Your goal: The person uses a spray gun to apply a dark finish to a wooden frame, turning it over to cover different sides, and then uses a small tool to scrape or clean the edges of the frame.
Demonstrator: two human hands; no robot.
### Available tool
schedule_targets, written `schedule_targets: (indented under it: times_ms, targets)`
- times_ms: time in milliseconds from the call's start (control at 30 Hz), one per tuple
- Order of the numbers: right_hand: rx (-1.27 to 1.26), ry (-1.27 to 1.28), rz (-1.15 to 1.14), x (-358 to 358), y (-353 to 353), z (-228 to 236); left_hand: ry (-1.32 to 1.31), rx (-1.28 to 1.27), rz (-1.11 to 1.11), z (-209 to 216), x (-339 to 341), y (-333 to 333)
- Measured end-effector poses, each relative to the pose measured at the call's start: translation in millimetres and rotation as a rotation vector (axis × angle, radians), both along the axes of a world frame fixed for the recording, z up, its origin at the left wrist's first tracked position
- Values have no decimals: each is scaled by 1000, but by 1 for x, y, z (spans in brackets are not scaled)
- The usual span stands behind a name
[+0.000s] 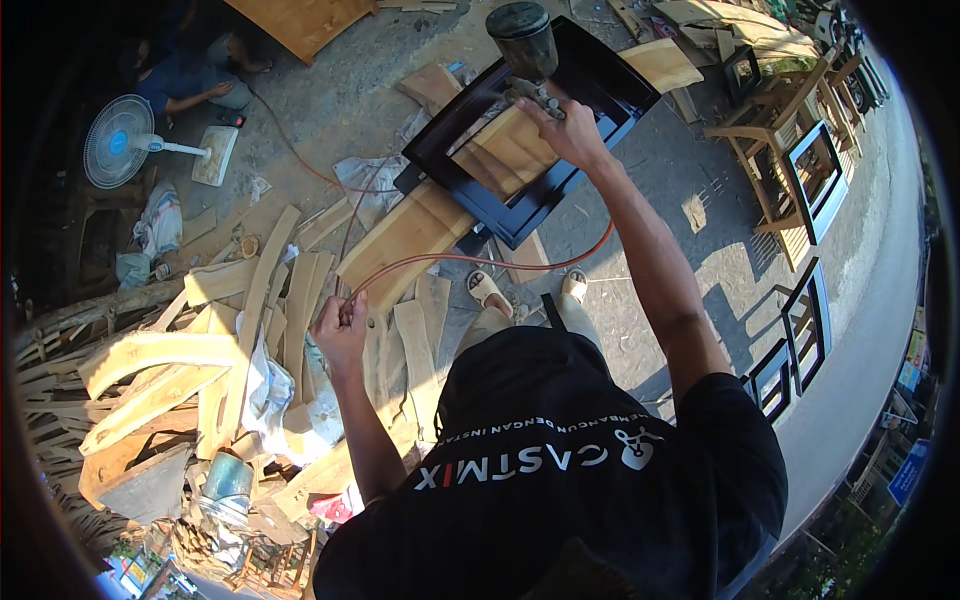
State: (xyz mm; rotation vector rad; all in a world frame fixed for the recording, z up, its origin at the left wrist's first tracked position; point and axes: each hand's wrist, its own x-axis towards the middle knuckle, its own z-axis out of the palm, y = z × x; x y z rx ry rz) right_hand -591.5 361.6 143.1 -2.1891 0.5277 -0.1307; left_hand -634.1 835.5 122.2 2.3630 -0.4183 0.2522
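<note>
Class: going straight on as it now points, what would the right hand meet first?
Beyond its grey metal spray gun, the right hand would probably meet the glossy, dark rectangular wooden-looking frame, though depth is unclear and it may pass above.

- You're on grey ground (680, 165) littered with scraps.
- Your left: heaped wood offcuts (160, 352); white-and-blue fan (118, 142) farther ahead, in shade.
- Ahead of you: orange-brown wooden panel (305, 25).
- Your right: bare-wood furniture frame (748, 132), dark rectangular frames (822, 310) near the road (885, 310).
- Past the road: blue sign (910, 472).
- Light: hard sun, sharp shadows on your right; upper left dim.
</note>
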Motion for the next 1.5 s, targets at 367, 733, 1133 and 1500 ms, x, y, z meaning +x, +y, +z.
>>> schedule_targets:
  times_ms: [367, 733, 1133, 1500]
  targets:
    - [129, 36, 192, -25, 103, 18, 23, -19, 55, -3, -2, 40]
    - [90, 156, 89, -99, 86, 9, 44, -13, -31, -19, -21, 67]
    - [472, 47, -370, -363, 99, 22, 285, 121, -147, -54, -109, 74]
    - [248, -116, -845, -548, 128, -23, 374, 278, -391, -118, -189, 135]
